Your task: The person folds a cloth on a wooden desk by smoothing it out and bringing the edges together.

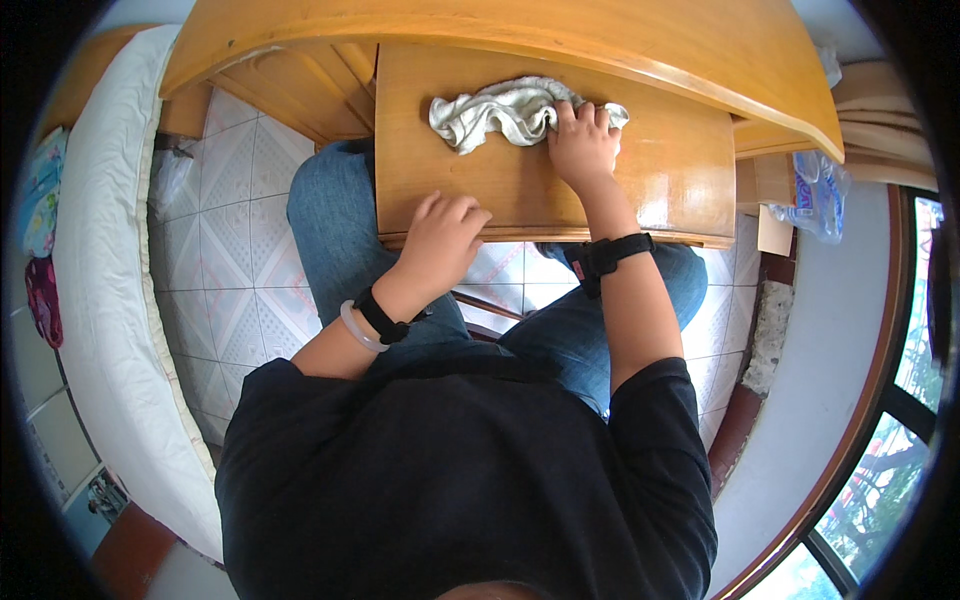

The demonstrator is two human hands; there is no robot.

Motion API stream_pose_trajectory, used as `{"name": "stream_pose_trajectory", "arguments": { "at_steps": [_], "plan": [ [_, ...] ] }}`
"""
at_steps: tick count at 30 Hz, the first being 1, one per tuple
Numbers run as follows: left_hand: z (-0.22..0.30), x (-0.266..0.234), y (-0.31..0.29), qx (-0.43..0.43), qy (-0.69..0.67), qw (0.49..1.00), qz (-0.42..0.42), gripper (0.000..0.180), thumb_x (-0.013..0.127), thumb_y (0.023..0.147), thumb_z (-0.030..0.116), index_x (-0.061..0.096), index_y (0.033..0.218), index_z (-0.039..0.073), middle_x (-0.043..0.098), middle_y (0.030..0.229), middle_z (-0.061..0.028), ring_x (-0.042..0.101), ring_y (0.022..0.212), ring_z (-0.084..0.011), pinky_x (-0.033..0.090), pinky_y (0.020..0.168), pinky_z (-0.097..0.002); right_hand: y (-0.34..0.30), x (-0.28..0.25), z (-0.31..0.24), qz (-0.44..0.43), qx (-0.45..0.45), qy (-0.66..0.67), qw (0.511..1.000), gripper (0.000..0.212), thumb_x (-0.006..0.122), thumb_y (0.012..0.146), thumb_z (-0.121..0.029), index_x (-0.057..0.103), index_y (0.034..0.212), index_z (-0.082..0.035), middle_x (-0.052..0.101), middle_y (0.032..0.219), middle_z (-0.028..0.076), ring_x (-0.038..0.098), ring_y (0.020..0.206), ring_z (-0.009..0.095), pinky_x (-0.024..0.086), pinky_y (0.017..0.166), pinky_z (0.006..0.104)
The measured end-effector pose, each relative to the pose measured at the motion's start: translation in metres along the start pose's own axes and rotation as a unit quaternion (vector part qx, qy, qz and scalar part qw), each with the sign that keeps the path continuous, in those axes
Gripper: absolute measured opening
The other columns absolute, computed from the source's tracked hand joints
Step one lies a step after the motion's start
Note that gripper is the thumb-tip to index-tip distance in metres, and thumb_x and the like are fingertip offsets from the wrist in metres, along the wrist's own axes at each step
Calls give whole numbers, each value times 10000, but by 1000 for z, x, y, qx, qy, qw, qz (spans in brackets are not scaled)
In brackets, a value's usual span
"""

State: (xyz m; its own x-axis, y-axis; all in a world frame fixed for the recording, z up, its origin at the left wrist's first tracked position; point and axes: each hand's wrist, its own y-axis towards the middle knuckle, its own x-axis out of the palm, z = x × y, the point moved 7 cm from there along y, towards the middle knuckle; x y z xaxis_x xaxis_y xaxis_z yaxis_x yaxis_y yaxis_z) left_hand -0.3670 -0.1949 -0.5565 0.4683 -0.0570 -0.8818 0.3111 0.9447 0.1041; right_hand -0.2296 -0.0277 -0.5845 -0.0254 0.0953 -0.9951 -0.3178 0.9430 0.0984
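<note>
A crumpled pale grey-white cloth (pixel 487 112) lies near the far side of a glossy wooden panel or drawer (pixel 500 190) that juts out from under the desk. Pressing on the cloth's right part is my right hand (pixel 584 148), its fingers bent into the fabric. My left hand (pixel 445 238) rests at the panel's front edge, left of centre. Its fingers are loosely bent and somewhat apart, with no object seen in them; the thumb cannot be made out clearly. Both wrists wear black straps, and the left also has a pale bangle (pixel 360 328).
The wooden desk top (pixel 520 30) overhangs the panel's far side. My jeans-clad legs (pixel 335 220) are below it. A white-covered bed (pixel 105 290) runs along the left. Clear plastic bags lie on the tiled floor (pixel 235 200) and hang by the right wall (pixel 820 195). Windows stand further right.
</note>
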Motion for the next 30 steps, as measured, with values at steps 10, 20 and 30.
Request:
{"name": "stream_pose_trajectory", "arguments": {
  "at_steps": [10,20,30],
  "plan": [
    [8,-8,3,34,-99,993,53,112,696,726,136,601,694,84,578,836,-23,540,900,-229,363,875,-383,0,-2,0,5,5,5,1000,323,538,836,-312,534,1127,-172,536,1119,124,464,1102,322,376,848,534],
    [16,10,0,91,-103,990,19,142,720,694,162,605,692,79,568,879,-21,526,924,-220,349,902,-390,-2,-4,-1,9,5,-4,1000,343,551,833,-331,533,1138,-175,537,1124,113,462,1111,316,375,847,524],
    [18,16,-1,100,-93,991,14,110,703,703,144,626,683,67,572,933,-32,506,985,-234,343,915,-403,-2,-3,-1,16,6,0,1000,341,536,835,-327,531,1136,-167,536,1124,112,460,1110,314,371,853,518]
  ]
}}
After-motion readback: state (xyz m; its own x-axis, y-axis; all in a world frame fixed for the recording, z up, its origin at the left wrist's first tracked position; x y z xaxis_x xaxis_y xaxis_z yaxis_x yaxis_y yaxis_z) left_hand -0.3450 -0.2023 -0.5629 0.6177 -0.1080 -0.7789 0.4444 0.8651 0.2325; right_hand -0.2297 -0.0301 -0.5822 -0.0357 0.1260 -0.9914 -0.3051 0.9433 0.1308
